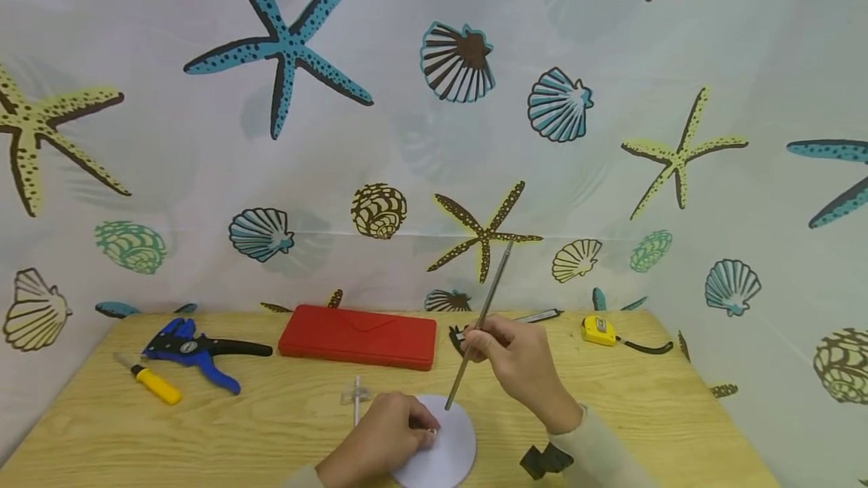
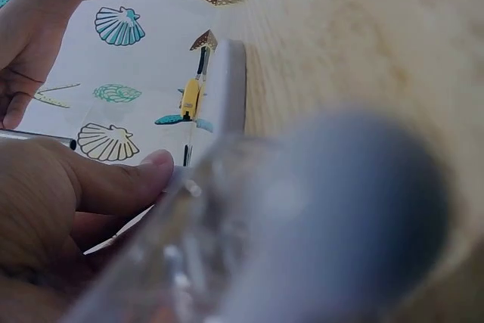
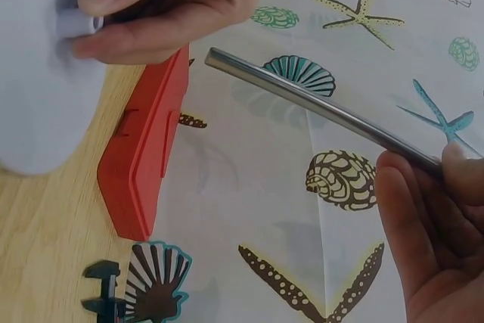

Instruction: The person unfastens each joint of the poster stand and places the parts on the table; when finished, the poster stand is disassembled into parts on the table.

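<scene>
A flat white disc (image 1: 456,452) lies on the wooden table, with a short white tubular collar (image 3: 77,23) standing from its face. My left hand (image 1: 392,429) pinches this collar between thumb and finger. In my right hand (image 1: 518,362), a thin metal rod (image 1: 493,288) is held tilted between thumb and fingers. Its lower end hangs over the disc near the left fingers, apart from the collar in the right wrist view. A thin white stick (image 1: 356,405) with a clear plastic piece is beside the left hand. A blurred grey rounded shape (image 2: 355,209) covers much of the left wrist view.
A red case (image 1: 358,337) lies along the back of the table. Blue wire strippers (image 1: 193,349) and a yellow-handled knife (image 1: 159,385) are at left. Behind the right hand lies a caliper (image 1: 541,315), with a yellow tape measure (image 1: 599,330) farther right. Patterned cloth (image 1: 407,141) hangs behind.
</scene>
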`<state>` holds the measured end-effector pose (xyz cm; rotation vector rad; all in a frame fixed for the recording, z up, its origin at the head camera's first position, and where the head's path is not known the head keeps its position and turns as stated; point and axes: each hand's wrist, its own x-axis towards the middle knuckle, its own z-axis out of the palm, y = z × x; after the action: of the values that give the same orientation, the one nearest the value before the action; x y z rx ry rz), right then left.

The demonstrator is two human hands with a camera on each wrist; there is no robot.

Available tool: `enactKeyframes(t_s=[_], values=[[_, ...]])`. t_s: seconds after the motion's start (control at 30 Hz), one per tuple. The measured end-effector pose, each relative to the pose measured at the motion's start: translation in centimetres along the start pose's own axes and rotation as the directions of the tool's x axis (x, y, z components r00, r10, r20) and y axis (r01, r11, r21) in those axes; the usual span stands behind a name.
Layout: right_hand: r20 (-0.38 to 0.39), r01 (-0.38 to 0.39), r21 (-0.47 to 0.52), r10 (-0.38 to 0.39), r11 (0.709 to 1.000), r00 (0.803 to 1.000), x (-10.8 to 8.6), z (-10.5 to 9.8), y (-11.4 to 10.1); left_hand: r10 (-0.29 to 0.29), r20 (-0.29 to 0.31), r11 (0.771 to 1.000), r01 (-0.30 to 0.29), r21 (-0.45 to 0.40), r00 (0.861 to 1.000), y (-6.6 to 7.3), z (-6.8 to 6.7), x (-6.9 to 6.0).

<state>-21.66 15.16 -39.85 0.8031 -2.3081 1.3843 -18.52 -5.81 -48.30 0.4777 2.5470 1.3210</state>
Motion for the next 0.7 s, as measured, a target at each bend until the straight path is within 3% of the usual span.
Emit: enactKeyframes(t_s=[0.23, 0.47, 0.7], values=[[0.016, -0.034, -0.011, 0.034, 0.999, 0.999, 0.1, -0.6, 0.4, 0.027, -0.022, 1.0, -0.027, 0.015, 0.999, -0.2, 0.0, 0.0], [0.053, -0.068, 0.026, 0.066, 0.997, 0.996, -0.2, -1.2, 0.7, 0.0, -0.011, 1.0, 0.0, 0.003, 1.0, 0.0, 0.2, 0.0], [0.028, -0.066, -0.008, 0.066, 0.998, 0.997, -0.7, -1.4, 0.9, 0.043, -0.034, 0.999, -0.043, 0.016, 0.999, -0.2, 0.2, -0.2]])
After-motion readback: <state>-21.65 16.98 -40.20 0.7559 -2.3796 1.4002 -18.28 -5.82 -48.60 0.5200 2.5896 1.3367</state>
